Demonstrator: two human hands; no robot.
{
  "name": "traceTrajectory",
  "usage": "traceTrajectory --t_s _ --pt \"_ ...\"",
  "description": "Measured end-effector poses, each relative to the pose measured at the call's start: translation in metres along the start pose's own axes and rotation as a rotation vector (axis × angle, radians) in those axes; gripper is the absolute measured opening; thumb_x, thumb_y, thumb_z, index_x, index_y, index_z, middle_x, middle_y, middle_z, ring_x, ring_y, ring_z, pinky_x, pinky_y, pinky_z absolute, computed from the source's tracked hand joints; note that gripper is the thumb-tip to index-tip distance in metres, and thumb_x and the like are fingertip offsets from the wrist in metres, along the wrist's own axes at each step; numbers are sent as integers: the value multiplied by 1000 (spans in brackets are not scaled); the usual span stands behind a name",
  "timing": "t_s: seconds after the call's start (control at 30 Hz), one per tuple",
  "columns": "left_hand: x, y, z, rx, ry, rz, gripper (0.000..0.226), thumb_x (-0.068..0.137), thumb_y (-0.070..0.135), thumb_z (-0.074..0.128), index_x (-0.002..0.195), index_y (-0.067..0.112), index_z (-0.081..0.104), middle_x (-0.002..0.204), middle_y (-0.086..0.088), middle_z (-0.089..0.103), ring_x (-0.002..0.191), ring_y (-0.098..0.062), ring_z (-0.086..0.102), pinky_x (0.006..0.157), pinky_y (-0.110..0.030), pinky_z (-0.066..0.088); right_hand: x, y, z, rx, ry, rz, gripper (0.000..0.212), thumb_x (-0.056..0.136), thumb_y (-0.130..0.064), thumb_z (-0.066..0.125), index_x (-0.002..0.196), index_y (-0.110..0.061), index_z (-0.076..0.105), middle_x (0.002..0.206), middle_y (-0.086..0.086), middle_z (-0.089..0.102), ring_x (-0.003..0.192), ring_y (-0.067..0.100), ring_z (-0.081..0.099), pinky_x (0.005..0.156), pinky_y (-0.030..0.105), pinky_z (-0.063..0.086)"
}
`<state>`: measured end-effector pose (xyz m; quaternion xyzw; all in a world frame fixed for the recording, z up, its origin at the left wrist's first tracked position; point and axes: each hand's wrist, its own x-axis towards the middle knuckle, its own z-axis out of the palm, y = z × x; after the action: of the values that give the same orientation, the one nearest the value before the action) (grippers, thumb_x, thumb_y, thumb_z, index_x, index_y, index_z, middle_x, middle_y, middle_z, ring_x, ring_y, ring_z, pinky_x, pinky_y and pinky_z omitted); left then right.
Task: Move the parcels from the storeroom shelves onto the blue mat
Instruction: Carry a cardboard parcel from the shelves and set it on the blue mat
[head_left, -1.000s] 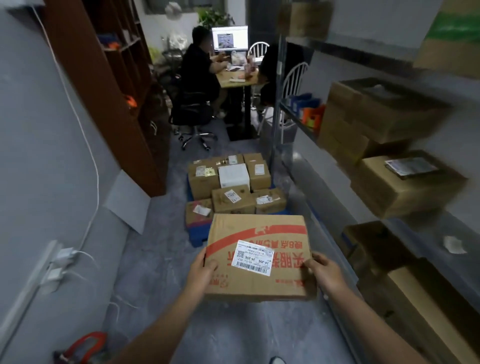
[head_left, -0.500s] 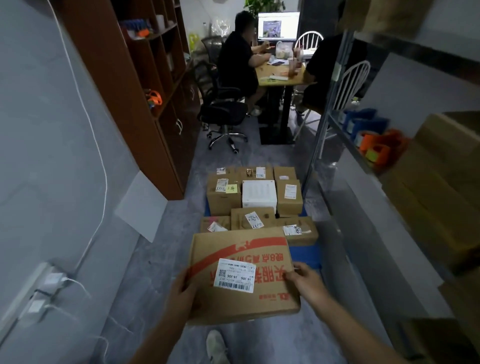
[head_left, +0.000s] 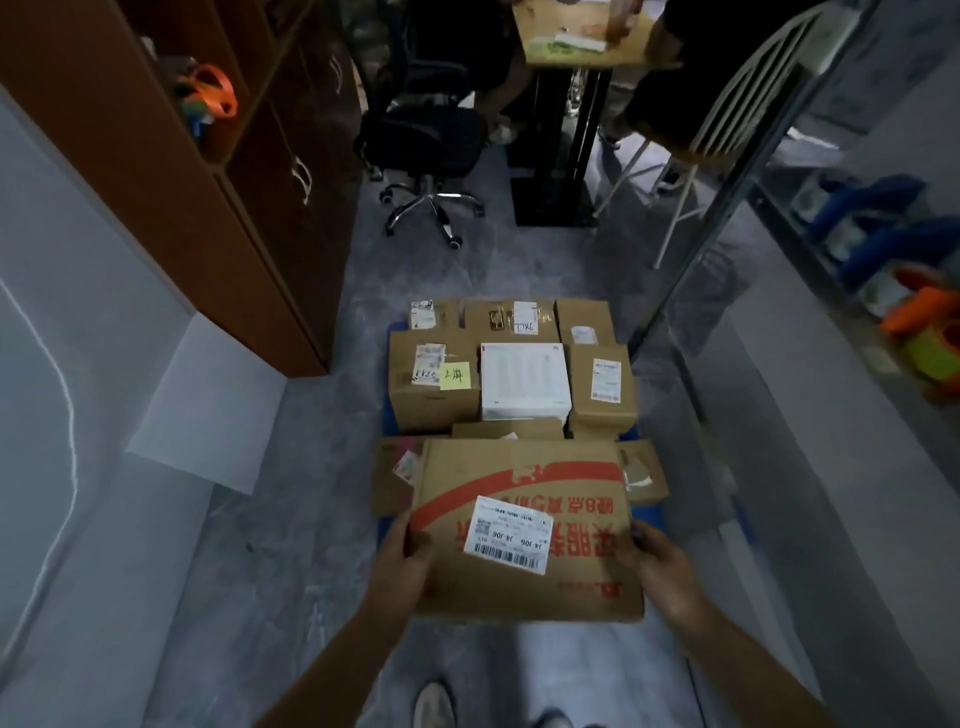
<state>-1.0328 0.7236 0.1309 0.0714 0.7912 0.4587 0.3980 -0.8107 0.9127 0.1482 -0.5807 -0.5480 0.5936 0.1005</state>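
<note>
Box (head_left: 524, 519) with a red stripe and a white label is held between my hands: left hand (head_left: 408, 561) grips its left edge, right hand (head_left: 657, 566) its right. It hangs over the near end of the blue mat (head_left: 650, 514), where other parcels (head_left: 434, 384) lie.
</note>
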Motion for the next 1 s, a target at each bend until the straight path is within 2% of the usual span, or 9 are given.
traceTrajectory --t_s 0.17,0.23,0.3,0.37,0.43,0.57,0.7,0.83,1.0 --pt "100 2 45 35 -73 -94 60 94 10 52 148 29 33 130 -6 55 111 -26 56 93 -45 50 114 7 -4 -40 -36 85 15 94 1 54 95 -9 66 96 14 65 85 26 65 77 36 52" --pt "143 -2 69 -3 -57 -137 60 94 8 51 146 33 34 124 -4 56 101 -22 59 79 -37 53 166 17 -3 -58 -61 100 24 94 1 53 93 -21 62 88 4 63 68 4 67 63 17 53" --pt "184 -10 89 -34 -9 -176 59 93 4 50 143 33 38 123 -2 55 96 -19 58 72 -32 52 216 28 3 -84 -88 125 27 95 -6 56 101 -33 56 92 -8 61 71 -12 64 62 7 51" --pt "224 -24 108 -62 21 -208 53 94 5 52 140 29 43 125 -5 56 103 -25 58 84 -41 53 265 42 17 -82 -120 135 21 94 -15 59 113 -24 62 105 3 67 90 7 69 83 30 57" --pt "259 -40 123 -79 41 -227 43 94 11 55 133 26 47 122 -6 60 106 -25 58 90 -46 51 310 58 31 -58 -122 163 24 95 -18 59 118 -17 64 109 8 68 100 26 66 90 49 53" --pt "319 -70 141 -91 63 -286 42 93 11 54 131 25 48 117 -9 61 100 -28 62 72 -41 56 377 90 55 -23 -224 215 28 93 -7 59 111 -27 65 100 0 71 94 25 69 81 46 57" --pt "366 -90 152 -76 96 -300 45 92 7 52 132 25 48 120 -11 59 104 -36 61 83 -56 55 412 109 64 5 -206 209 35 87 -1 62 100 -33 67 87 -8 74 81 16 72 64 32 56" --pt "378 -102 158 -6 112 -270 50 86 -3 48 128 24 49 116 -10 61 101 -32 60 85 -59 53 416 119 66 -2 -186 168 33 87 -14 66 113 -35 64 105 -3 70 93 22 70 80 44 58" --pt "368 -93 157 43 91 -225 46 85 -6 45 121 21 55 112 -10 64 101 -31 61 85 -57 54 405 107 67 -33 -199 147 30 76 -40 64 105 -48 63 104 -9 71 100 18 68 88 44 55"
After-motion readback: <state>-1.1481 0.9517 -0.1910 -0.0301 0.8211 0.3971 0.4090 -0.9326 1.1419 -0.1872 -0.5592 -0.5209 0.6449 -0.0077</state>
